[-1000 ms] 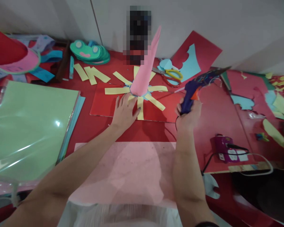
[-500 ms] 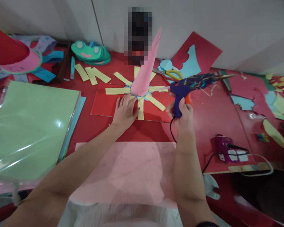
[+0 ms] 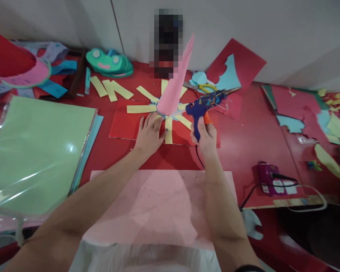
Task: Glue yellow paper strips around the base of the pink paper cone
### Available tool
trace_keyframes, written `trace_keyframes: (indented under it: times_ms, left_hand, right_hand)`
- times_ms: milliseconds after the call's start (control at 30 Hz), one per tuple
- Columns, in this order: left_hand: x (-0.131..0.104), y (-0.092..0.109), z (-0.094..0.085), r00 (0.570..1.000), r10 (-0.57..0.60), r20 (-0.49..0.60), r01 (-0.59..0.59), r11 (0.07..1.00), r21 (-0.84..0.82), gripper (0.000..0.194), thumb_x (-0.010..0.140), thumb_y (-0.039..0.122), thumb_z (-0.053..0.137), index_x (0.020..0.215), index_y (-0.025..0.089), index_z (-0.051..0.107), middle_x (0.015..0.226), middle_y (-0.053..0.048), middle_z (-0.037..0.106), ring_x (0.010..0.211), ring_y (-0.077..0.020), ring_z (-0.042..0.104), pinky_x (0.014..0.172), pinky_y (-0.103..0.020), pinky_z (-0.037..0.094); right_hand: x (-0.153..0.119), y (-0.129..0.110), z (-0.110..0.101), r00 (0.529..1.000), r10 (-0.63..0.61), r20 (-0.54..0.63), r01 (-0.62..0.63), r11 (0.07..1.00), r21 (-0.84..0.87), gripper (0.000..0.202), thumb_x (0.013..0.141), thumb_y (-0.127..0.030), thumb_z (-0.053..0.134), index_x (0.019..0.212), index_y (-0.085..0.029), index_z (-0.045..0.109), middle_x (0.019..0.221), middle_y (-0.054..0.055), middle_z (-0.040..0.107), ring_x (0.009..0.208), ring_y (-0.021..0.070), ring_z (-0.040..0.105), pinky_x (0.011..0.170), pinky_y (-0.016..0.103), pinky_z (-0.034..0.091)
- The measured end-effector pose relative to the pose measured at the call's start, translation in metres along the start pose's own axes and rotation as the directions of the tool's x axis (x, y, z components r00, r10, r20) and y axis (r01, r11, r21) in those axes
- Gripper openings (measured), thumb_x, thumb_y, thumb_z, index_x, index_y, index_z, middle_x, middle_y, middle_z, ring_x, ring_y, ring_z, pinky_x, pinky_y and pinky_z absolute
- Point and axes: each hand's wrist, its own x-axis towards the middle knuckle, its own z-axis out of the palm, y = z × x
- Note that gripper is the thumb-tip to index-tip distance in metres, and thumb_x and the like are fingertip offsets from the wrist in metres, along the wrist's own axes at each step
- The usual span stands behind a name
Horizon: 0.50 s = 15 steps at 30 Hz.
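A pink paper cone (image 3: pixel 176 81) stands, its tip leaning to the right, over blue scalloped paper (image 3: pixel 176 115). Pale yellow paper strips (image 3: pixel 141 109) fan out around its base, on a red sheet (image 3: pixel 121 126). My left hand (image 3: pixel 149 132) rests on the sheet with fingers spread, their tips by the lower left of the cone's base. Gripped in my right hand (image 3: pixel 206 139) is a dark blue glue gun (image 3: pixel 200 109) with an orange trigger. Its metal nozzle points up and right, away from the cone, and its back end is close to the cone's base.
Green frog cutouts (image 3: pixel 107 64) and loose yellow strips lie at back left. Wrapped green paper (image 3: pixel 42 151) fills the left side. Scissors (image 3: pixel 205 87) lie behind the glue gun. A purple power adapter (image 3: pixel 268 178) with cables sits at right. Pink paper (image 3: pixel 158 204) lies in front.
My right hand has carried the glue gun left, closer to the cone, so it now covers part of the right-hand yellow strips. My left hand stays in place.
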Motion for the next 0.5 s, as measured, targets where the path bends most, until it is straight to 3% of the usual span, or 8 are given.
trace_keyframes:
  times_ms: [167,500]
  left_hand:
    - [-0.0006,-0.0014,0.0018,1.000,0.006,-0.016,-0.006,1.000,-0.020,0.044,0.093,0.033,0.045,0.135,0.021,0.050,0.148,-0.012,0.045,0.140,-0.0303,0.037,0.118,-0.055,0.023]
    - [-0.0019,-0.0011,0.0016,1.000,0.011,-0.012,-0.011,1.000,-0.007,0.045,0.093,0.033,0.043,0.134,0.016,0.049,0.149,-0.016,0.043,0.141,-0.0300,0.037,0.119,-0.053,0.023]
  right_hand:
    - [-0.0039,-0.0030,0.0038,1.000,0.009,0.009,-0.009,0.999,-0.041,0.042,0.080,-0.065,0.058,0.071,-0.023,0.052,0.058,-0.007,0.046,0.038,0.0037,0.035,0.031,0.019,0.022]
    - [-0.0065,-0.0040,0.0039,0.999,-0.012,0.039,0.014,0.999,-0.052,0.044,0.080,-0.065,0.058,0.070,-0.023,0.052,0.056,-0.007,0.044,0.039,0.0038,0.035,0.033,0.020,0.024]
